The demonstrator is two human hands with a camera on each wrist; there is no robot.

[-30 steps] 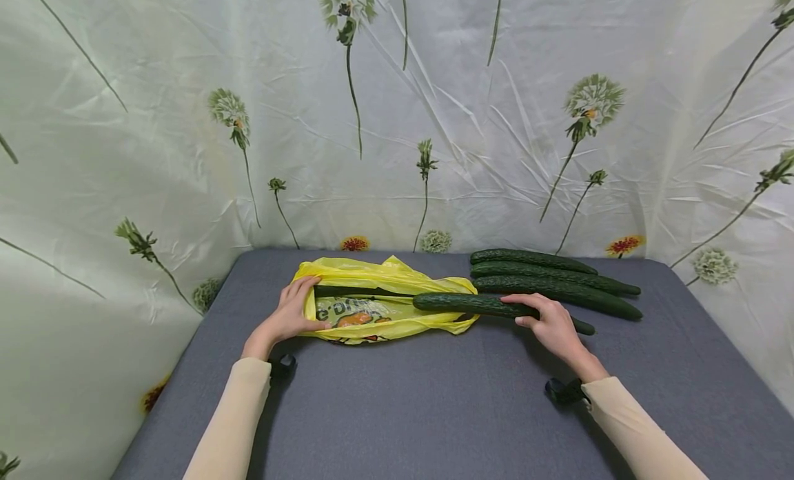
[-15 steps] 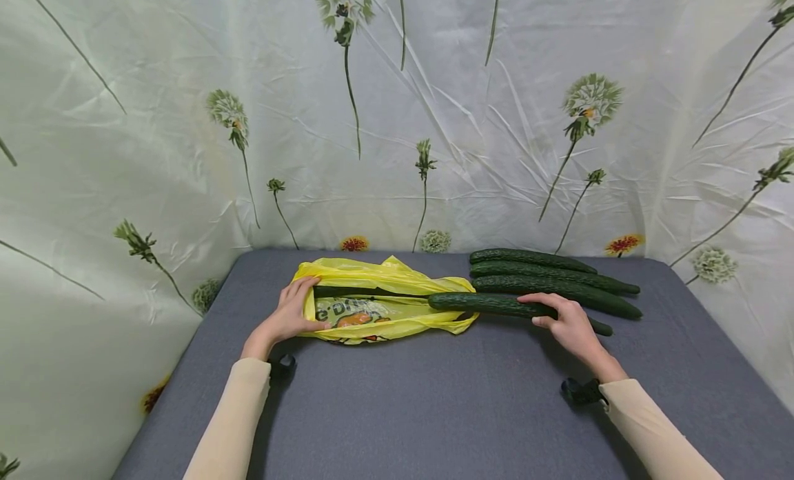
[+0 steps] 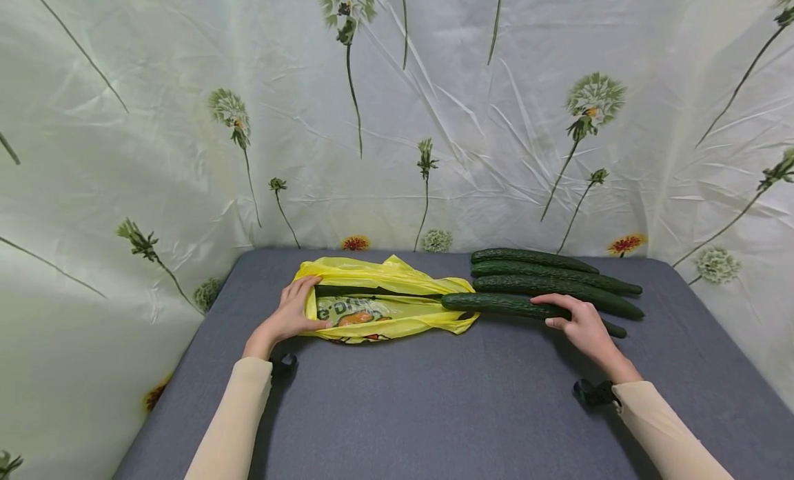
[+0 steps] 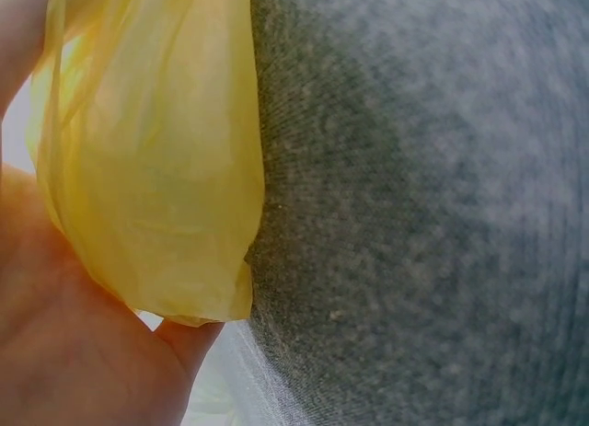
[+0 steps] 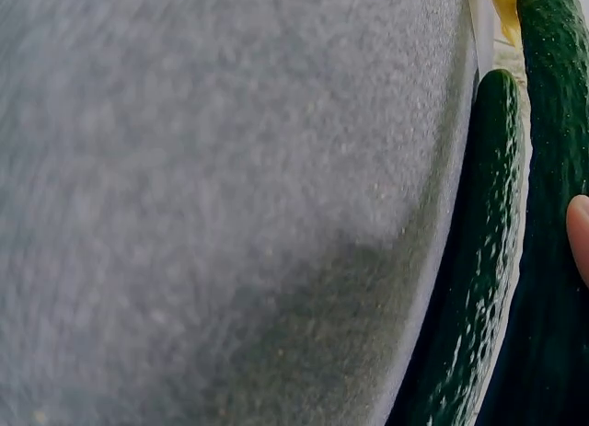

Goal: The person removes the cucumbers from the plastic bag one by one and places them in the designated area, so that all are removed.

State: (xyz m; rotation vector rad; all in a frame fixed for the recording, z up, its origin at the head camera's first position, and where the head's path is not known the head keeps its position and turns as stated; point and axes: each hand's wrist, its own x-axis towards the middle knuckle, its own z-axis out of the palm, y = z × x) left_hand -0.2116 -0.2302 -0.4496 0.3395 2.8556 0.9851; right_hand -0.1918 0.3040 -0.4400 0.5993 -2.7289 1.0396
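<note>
A yellow plastic bag [image 3: 397, 334] lies on its side with a long gap along its top, and a dark green cucumber [image 3: 347, 291] shows inside it. My left hand [image 3: 288, 311] grips the bag's left end, fingers on the upper edge and thumb at the lower one; the left wrist view has yellow film [image 4: 166, 168] against the palm. Between fingers and thumb, my right hand [image 3: 579, 325] holds another long cucumber [image 3: 496, 303]. Its left tip overlaps the bag's right end. One fingertip on a cucumber [image 5: 552, 104] appears at the right wrist view's edge.
Three more cucumbers [image 3: 552, 287] lie side by side behind the held one, at the back right. Grey cloth covers the table [image 3: 422, 411]. A pale curtain [image 3: 496, 135] printed with flowers rises directly behind the table.
My right hand has moved to the right with the cucumber, drawing its left tip toward the bag's right end. The left hand and the bag have stayed put.
</note>
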